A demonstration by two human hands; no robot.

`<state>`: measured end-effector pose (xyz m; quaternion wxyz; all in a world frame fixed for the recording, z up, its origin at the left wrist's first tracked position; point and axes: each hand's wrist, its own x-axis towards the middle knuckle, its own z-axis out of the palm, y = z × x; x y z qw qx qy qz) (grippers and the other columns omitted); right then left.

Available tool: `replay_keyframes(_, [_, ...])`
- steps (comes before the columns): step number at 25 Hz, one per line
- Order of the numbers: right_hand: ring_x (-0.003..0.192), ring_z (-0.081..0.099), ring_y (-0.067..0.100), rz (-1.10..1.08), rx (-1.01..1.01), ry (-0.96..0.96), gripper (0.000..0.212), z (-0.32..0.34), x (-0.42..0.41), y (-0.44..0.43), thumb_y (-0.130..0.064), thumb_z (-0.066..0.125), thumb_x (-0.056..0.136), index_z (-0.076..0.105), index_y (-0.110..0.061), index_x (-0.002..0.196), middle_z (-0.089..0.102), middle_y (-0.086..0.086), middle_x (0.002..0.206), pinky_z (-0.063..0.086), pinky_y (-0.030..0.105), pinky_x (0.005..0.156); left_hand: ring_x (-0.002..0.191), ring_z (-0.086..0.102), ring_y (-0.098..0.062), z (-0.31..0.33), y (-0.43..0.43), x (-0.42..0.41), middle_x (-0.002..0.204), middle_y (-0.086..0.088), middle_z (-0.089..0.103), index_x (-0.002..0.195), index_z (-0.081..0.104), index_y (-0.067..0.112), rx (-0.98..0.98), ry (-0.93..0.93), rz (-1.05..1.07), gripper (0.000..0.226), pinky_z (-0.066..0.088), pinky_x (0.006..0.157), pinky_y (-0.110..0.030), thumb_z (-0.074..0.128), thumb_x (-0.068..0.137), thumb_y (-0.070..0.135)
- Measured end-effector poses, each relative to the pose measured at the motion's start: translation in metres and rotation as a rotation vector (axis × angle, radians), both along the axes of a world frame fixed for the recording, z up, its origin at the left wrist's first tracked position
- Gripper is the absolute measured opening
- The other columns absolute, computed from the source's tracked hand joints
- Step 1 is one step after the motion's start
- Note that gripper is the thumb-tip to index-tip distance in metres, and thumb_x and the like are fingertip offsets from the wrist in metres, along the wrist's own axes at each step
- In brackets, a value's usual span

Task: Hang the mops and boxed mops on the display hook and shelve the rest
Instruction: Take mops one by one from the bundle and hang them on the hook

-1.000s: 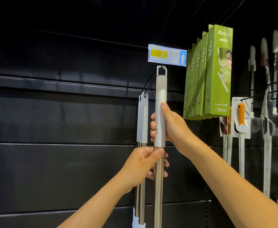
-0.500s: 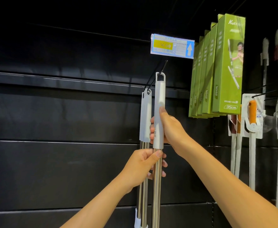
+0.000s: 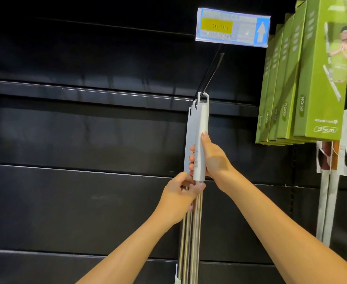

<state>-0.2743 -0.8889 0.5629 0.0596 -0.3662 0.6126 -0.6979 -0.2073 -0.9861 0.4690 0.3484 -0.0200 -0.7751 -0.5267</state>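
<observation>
Clasping the mop point(image 3: 201, 128), left grip point(image 3: 178, 197) and right grip point(image 3: 213, 160), loop point(image 3: 203, 96) now on display hook point(image 3: 213, 72).

The right hand point(image 3: 213, 158) grips the white sleeve of a mop handle point(image 3: 201, 128), thumb lying up along it. The left hand point(image 3: 178, 199) holds the steel pole just below the sleeve. The handle's top loop sits over the display hook point(image 3: 211, 73), touching other hung mops point(image 3: 189, 140) behind it. A price tag point(image 3: 233, 27) fronts the hook; green boxed mops point(image 3: 312, 78) hang beside it at the wall panel's right edge.
</observation>
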Motion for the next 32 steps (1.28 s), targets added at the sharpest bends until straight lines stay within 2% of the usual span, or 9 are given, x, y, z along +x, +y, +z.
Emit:
replay_keyframes(3, [0.061, 0.065, 0.016, -0.01, 0.005, 0.095, 0.048, -0.003, -0.011, -0.002, -0.053, 0.034, 0.109, 0.061, -0.014, 0.1, 0.066, 0.007, 0.081, 0.063, 0.035, 0.067, 0.093, 0.067, -0.016, 0.0, -0.003, -0.01, 0.11, -0.004, 0.067, 0.108, 0.066, 0.024, 0.041, -0.007, 0.035, 0.016, 0.064, 0.073, -0.034, 0.069, 0.098, 0.036])
replay_keyframes(8, [0.065, 0.071, 0.016, -0.151, 0.076, 0.216, 0.048, -0.001, -0.021, -0.006, -0.055, 0.033, 0.109, 0.061, -0.018, 0.096, 0.071, 0.006, 0.083, 0.063, 0.026, 0.059, 0.093, 0.069, -0.018, -0.001, -0.009, -0.021, 0.106, -0.002, 0.068, 0.104, 0.066, 0.023, 0.045, -0.008, 0.092, 0.016, 0.066, 0.074, -0.036, 0.072, 0.096, 0.036])
replay_keyframes(11, [0.076, 0.072, 0.017, -0.47, 0.262, 0.566, 0.053, -0.002, -0.033, 0.0, -0.063, 0.031, 0.106, 0.064, -0.024, 0.091, 0.07, 0.001, 0.087, 0.065, 0.036, 0.069, 0.086, 0.066, -0.014, -0.002, -0.009, -0.022, 0.1, -0.001, 0.067, 0.103, 0.067, 0.021, 0.053, 0.002, 0.098, 0.018, 0.065, 0.07, -0.03, 0.073, 0.095, 0.035])
replay_keyframes(15, [0.062, 0.066, 0.014, -0.706, 0.423, 0.858, 0.062, 0.0, -0.04, 0.003, -0.067, 0.024, 0.105, 0.058, -0.028, 0.071, 0.065, -0.004, 0.072, 0.052, 0.029, 0.057, 0.083, 0.066, -0.012, -0.001, -0.01, -0.025, 0.092, 0.002, 0.065, 0.103, 0.066, 0.022, 0.038, 0.012, 0.128, 0.018, 0.065, 0.069, -0.026, 0.074, 0.095, 0.035])
replay_keyframes(18, [0.059, 0.061, 0.012, -0.74, 0.467, 0.895, 0.06, -0.004, -0.045, -0.002, -0.067, 0.023, 0.105, 0.052, -0.03, 0.068, 0.06, -0.007, 0.069, 0.041, 0.024, 0.054, 0.085, 0.07, -0.015, -0.002, -0.013, -0.032, 0.092, 0.0, 0.068, 0.103, 0.064, 0.023, 0.058, 0.014, 0.146, 0.02, 0.064, 0.066, -0.025, 0.076, 0.093, 0.035])
replay_keyframes(21, [0.06, 0.061, 0.011, -0.759, 0.493, 0.887, 0.059, -0.006, -0.048, -0.005, -0.068, 0.023, 0.104, 0.056, -0.028, 0.076, 0.059, -0.009, 0.072, 0.04, 0.023, 0.054, 0.084, 0.072, -0.016, -0.002, -0.014, -0.033, 0.091, -0.001, 0.071, 0.099, 0.064, 0.023, 0.021, 0.04, 0.19, 0.021, 0.064, 0.066, -0.025, 0.079, 0.091, 0.036])
replay_keyframes(25, [0.061, 0.06, 0.011, -0.757, 0.529, 0.855, 0.057, -0.004, -0.041, -0.003, -0.068, 0.023, 0.104, 0.054, -0.029, 0.076, 0.057, -0.01, 0.072, 0.039, 0.023, 0.054, 0.064, 0.063, 0.0, -0.005, -0.016, -0.029, 0.08, 0.004, 0.067, 0.089, 0.065, 0.022, -0.048, 0.09, 0.259, 0.026, 0.056, 0.062, -0.021, 0.082, 0.087, 0.041])
replay_keyframes(29, [0.065, 0.067, 0.016, -0.68, 0.552, 0.809, 0.052, -0.02, -0.03, 0.004, -0.067, 0.027, 0.104, 0.048, -0.03, 0.075, 0.063, -0.004, 0.075, 0.05, 0.031, 0.057, 0.072, 0.062, -0.005, -0.013, -0.016, -0.019, 0.089, 0.005, 0.065, 0.096, 0.061, 0.025, -0.075, 0.05, 0.206, 0.026, 0.055, 0.068, -0.024, 0.079, 0.089, 0.042])
replay_keyframes(32, [0.066, 0.069, 0.016, -0.717, 0.617, 0.749, 0.044, -0.051, -0.023, 0.009, -0.067, 0.031, 0.104, 0.049, -0.029, 0.09, 0.065, -0.004, 0.079, 0.06, 0.038, 0.066, 0.077, 0.062, -0.006, -0.032, -0.021, -0.002, 0.101, 0.009, 0.064, 0.108, 0.058, 0.03, -0.169, 0.004, 0.179, 0.03, 0.059, 0.079, -0.03, 0.077, 0.09, 0.045])
